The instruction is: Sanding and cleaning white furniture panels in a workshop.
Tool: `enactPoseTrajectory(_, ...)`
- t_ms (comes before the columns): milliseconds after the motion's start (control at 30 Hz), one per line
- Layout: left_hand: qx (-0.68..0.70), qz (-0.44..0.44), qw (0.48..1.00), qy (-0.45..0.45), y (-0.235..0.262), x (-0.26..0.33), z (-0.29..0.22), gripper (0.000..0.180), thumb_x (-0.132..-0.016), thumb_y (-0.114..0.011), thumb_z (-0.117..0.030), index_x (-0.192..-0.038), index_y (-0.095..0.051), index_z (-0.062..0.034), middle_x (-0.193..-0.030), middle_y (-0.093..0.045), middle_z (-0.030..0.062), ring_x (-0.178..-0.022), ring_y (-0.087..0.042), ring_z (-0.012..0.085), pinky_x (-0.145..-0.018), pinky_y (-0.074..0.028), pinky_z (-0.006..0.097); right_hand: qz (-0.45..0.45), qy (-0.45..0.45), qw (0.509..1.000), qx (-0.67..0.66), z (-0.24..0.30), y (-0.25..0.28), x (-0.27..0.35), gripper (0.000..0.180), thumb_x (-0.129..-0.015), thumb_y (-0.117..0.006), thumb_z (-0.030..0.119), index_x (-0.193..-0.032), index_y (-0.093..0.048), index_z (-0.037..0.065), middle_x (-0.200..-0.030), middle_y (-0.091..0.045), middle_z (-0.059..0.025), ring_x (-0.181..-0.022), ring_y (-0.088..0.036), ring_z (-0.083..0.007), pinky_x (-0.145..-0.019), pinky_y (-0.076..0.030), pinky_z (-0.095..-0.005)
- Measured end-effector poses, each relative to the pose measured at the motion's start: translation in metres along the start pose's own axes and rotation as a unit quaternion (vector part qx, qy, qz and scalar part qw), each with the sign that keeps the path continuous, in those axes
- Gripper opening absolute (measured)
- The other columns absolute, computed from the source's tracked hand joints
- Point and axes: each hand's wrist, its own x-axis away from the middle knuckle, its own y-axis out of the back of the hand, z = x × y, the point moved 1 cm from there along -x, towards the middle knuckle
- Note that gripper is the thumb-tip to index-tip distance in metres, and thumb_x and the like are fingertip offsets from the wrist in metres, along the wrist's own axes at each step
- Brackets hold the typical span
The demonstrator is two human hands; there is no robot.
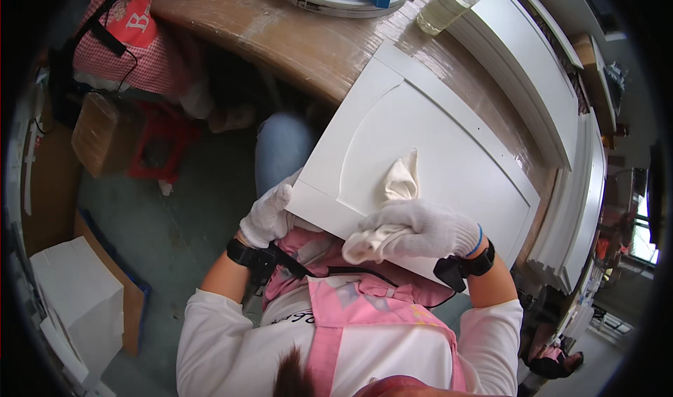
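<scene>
A white cabinet door panel (449, 152) with a raised arched frame lies tilted off the edge of a brown wooden worktable (294, 39), its near corner over my lap. My left hand (268, 215), in a white knit glove, grips the panel's near left corner. A cream cloth (401, 180) is pressed onto the panel's near edge by my gloved right hand (424, 229). The cloth's free end points up the panel. Both wrists wear black straps.
More white panels (533, 67) are stacked along the table's right side. A clear bottle of pale liquid (445, 8) and a round tray (343, 1) with a blue block stand at the far edge. Cardboard boxes (105, 134), a red stool and a white sheet lie on the floor at left.
</scene>
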Motion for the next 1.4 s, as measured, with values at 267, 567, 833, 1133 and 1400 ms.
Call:
enactPoseTrajectory(267,-0.028,0.001,1.0,0.005,0.002,-0.017,-0.007,0.097,-0.084,-0.069,-0.052,-0.152,-0.02,-0.0024,-0.139,-0.049,0.0137,-0.121,-0.057,0.025,-0.085,-0.059,0.043,-0.531,-0.024,0.765,0.364,-0.004,0.148,0.067,0.033,-0.085,-0.067,0.007,-0.117,-0.063,0.003,-0.108,-0.066,-0.0129,-0.094,-0.066,-0.0254,-0.082,-0.053,-0.0305)
enactPoseTrajectory(567,-0.007,0.006,0.999,0.048,0.016,-0.022,-0.013,0.096,-0.083,-0.069,-0.054,-0.15,-0.024,-0.0012,-0.143,-0.045,0.0146,-0.128,-0.05,0.0273,-0.097,-0.051,0.045,-0.468,-0.077,0.825,0.308,0.0,0.198,-0.085,0.05,-0.085,-0.067,0.04,-0.122,-0.06,0.007,-0.124,-0.059,-0.0201,-0.115,-0.057,-0.0387,-0.095,-0.047,-0.0447)
enactPoseTrajectory(833,0.01,-0.037,0.999,0.032,0.019,-0.021,-0.01,0.091,-0.08,-0.076,-0.046,-0.146,-0.034,0.0017,-0.139,-0.05,0.0128,-0.126,-0.05,0.0231,-0.106,-0.041,0.036,-0.542,-0.156,0.786,0.254,-0.025,0.23,-0.216,0.064,-0.084,-0.068,0.049,-0.119,-0.055,-0.002,-0.113,-0.06,-0.0291,-0.11,-0.055,-0.0434,-0.094,-0.046,-0.0469)
enactPoseTrajectory(1133,-0.006,-0.017,1.0,0.014,0.014,-0.007,0.007,0.092,-0.082,-0.074,-0.045,-0.147,-0.03,0.0049,-0.142,-0.047,0.0158,-0.13,-0.047,0.0249,-0.109,-0.036,0.037,-0.478,-0.026,0.872,-0.107,-0.036,0.2,-0.178,0.047,-0.09,-0.062,0.032,-0.12,-0.054,-0.003,-0.097,-0.061,-0.0181,-0.089,-0.06,-0.0311,-0.082,-0.051,-0.0418)
enactPoseTrajectory(1400,-0.065,-0.008,0.998,-0.011,-0.006,-0.009,-0.022,0.083,-0.09,-0.065,-0.048,-0.147,-0.031,0.0017,-0.138,-0.051,0.0136,-0.125,-0.053,0.0233,-0.103,-0.044,0.036,-0.225,0.173,0.796,-0.535,0.009,0.124,-0.097,0.052,-0.087,-0.066,0.017,-0.131,-0.045,0.0,-0.107,-0.056,-0.0138,-0.083,-0.054,-0.0159,-0.071,-0.048,-0.0289)
